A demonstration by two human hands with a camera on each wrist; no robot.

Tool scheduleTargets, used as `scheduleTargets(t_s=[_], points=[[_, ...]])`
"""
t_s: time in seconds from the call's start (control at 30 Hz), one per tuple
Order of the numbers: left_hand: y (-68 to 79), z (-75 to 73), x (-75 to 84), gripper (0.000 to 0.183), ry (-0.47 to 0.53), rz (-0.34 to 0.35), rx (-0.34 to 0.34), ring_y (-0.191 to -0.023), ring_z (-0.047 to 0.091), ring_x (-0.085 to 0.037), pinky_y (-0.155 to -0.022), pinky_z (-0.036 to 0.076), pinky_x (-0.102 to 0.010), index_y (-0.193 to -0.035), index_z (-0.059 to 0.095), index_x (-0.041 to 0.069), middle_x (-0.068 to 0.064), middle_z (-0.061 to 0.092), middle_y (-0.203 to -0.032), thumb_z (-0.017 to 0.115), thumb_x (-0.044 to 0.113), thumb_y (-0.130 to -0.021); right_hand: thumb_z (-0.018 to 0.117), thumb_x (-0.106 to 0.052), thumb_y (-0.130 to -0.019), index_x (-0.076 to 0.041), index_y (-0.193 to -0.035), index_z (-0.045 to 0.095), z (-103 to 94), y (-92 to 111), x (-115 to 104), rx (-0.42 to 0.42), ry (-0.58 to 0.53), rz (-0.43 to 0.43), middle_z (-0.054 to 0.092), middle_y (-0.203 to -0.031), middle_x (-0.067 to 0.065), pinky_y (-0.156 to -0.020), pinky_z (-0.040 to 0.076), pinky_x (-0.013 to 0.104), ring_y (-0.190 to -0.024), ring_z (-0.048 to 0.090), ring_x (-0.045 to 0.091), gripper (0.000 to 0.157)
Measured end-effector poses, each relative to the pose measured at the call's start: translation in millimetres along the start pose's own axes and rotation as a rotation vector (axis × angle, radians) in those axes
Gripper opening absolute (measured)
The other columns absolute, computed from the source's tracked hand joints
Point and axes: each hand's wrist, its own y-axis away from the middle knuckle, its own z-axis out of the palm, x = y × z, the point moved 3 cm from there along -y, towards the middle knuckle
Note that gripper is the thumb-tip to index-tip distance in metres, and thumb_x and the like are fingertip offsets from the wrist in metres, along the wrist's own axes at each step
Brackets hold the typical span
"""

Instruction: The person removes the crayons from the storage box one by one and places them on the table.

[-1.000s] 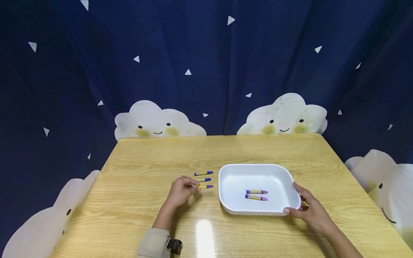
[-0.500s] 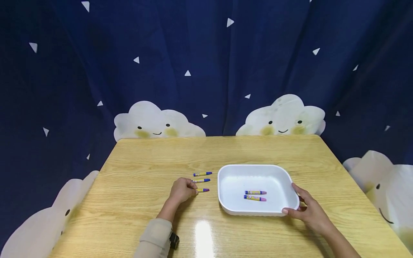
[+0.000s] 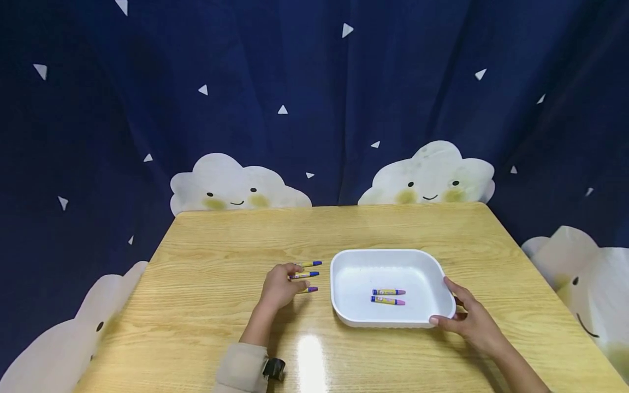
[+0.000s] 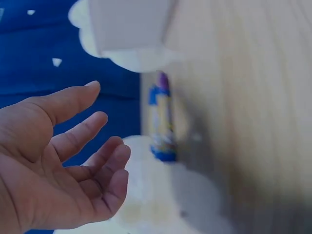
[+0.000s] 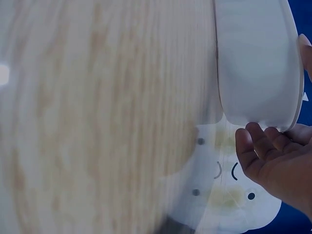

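Presently, two pink crayons (image 3: 388,301) lie inside the white tray (image 3: 354,286) — three blue-or-purple-tipped crayons (image 3: 311,274) beside it. Left hand (image 3: 279,287) loosely spread, empty; right hand (image 3: 475,322) grips the tray.

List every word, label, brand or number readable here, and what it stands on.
No text is readable.
Pink-tipped crayons in the white tray: print too small.
Crayons on the table by the left hand: print too small, blurred in the left wrist view.

Left of the white, rounded-rectangular plastic tray (image 3: 351,284) lie two blue-tipped, yellow-wrapped stick crayons (image 3: 309,275) and one purple-tipped, yellow-wrapped crayon (image 3: 312,290); inside it, two pink-tipped, yellow-wrapped crayons (image 3: 387,301) lie roughly parallel.
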Motion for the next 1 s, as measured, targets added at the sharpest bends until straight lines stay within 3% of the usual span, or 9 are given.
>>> scheduleTargets(t_s=[0.17,0.33,0.6,0.87,1.0], points=[[5.7,6.6,29.1,0.036,0.073,0.114,0.013,-0.088,0.058,-0.033,-0.07,0.048,-0.039,-0.109,0.067,0.001,-0.02,0.059,-0.105,0.076,0.013,-0.076,0.081,-0.022,-0.072,0.002,-0.144,0.027,-0.1,2,0,0.013,0.021,-0.01,0.033,-0.138,0.025,-0.072,0.046,0.019,-0.103,0.048,0.029,0.093],[6.3,23.8,55.0,0.039,0.14,0.202,0.002,-0.092,0.057,-0.035,-0.073,0.047,-0.039,-0.111,0.066,0.004,-0.015,0.057,-0.108,0.077,0.016,-0.076,0.082,-0.021,-0.072,0.001,-0.144,0.029,-0.1,3,0,0.026,0.02,-0.014,0.034,-0.138,0.024,-0.071,0.046,0.02,-0.099,0.049,0.02,0.092],[2.7,61.1,72.9,0.043,0.204,0.298,-0.015,-0.094,0.054,-0.028,-0.073,0.045,-0.032,-0.115,0.066,0.009,-0.007,0.057,-0.11,0.078,0.02,-0.076,0.082,-0.018,-0.071,0.001,-0.144,0.028,3.0,3,-3,0.02,-0.005,-0.012,0.035,-0.136,0.025,-0.068,0.046,0.02,-0.098,0.049,0.029,0.093],[-8.2,92.0,79.9,0.041,0.205,0.289,-0.108,-0.093,0.057,-0.03,-0.073,0.045,-0.027,-0.114,0.067,0.007,-0.007,0.057,-0.107,0.077,0.02,-0.076,0.082,-0.021,-0.071,0.001,-0.144,0.028,2.6,2,-1,0.014,0.009,0.007,0.035,-0.137,0.024,-0.069,0.046,0.021,-0.098,0.049,0.026,0.093],[-15.4,111.7,78.4,0.039,0.222,0.207,-0.21,-0.089,0.058,-0.028,-0.07,0.046,-0.027,-0.112,0.067,0.005,-0.011,0.057,-0.106,0.077,0.019,-0.077,0.082,-0.021,-0.071,0.001,-0.144,0.028,2.4,2,-2,0.022,0.018,-0.001,0.035,-0.137,0.024,-0.069,0.046,0.021,-0.098,0.05,0.025,0.093]])
